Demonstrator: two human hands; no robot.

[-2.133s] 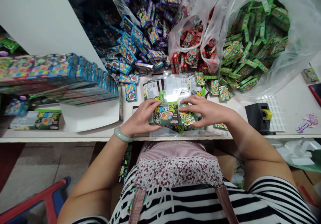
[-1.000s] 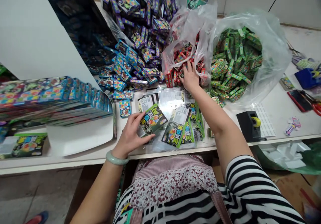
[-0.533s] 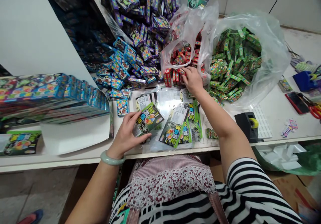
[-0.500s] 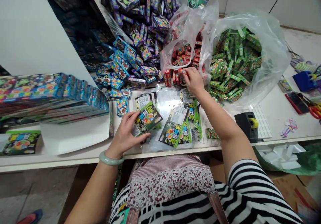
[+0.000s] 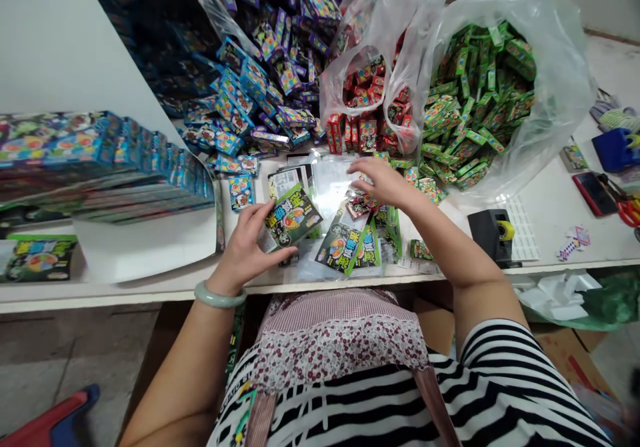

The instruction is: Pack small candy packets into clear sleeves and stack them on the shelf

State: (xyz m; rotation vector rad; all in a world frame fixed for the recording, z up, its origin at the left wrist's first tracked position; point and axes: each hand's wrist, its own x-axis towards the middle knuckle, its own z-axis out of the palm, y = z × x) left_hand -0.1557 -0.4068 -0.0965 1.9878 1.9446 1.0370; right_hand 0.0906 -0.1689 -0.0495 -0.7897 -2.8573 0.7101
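My left hand (image 5: pixel 253 243) grips a black printed card (image 5: pixel 294 219) with green edges and bright lettering, its thumb at the lower edge and its fingers at the left side. My right hand (image 5: pixel 381 181) hovers over the work spot, fingers apart and slightly curled. Just below those fingertips a small red box (image 5: pixel 358 207) lies on the printed cards, apparently loose. More black-and-green cards (image 5: pixel 340 245) overlap on clear plastic at the table's front. Behind my right hand, small red boxes (image 5: pixel 367 133) spill from a clear plastic bag (image 5: pixel 333 97).
Purple boxes (image 5: pixel 287 73) and blue boxes (image 5: pixel 235 100) are heaped at the back left. Green boxes (image 5: pixel 463 133) fill another bag at right. Long rows of boxes (image 5: pixel 100 160) stand left. A tape dispenser (image 5: pixel 490 233), phone (image 5: pixel 594 191) and scissors (image 5: pixel 627 212) lie right.
My right hand has come back from the red pile toward me, and a red box now lies on the cards beneath it. My left hand keeps its card. The view has shifted slightly.
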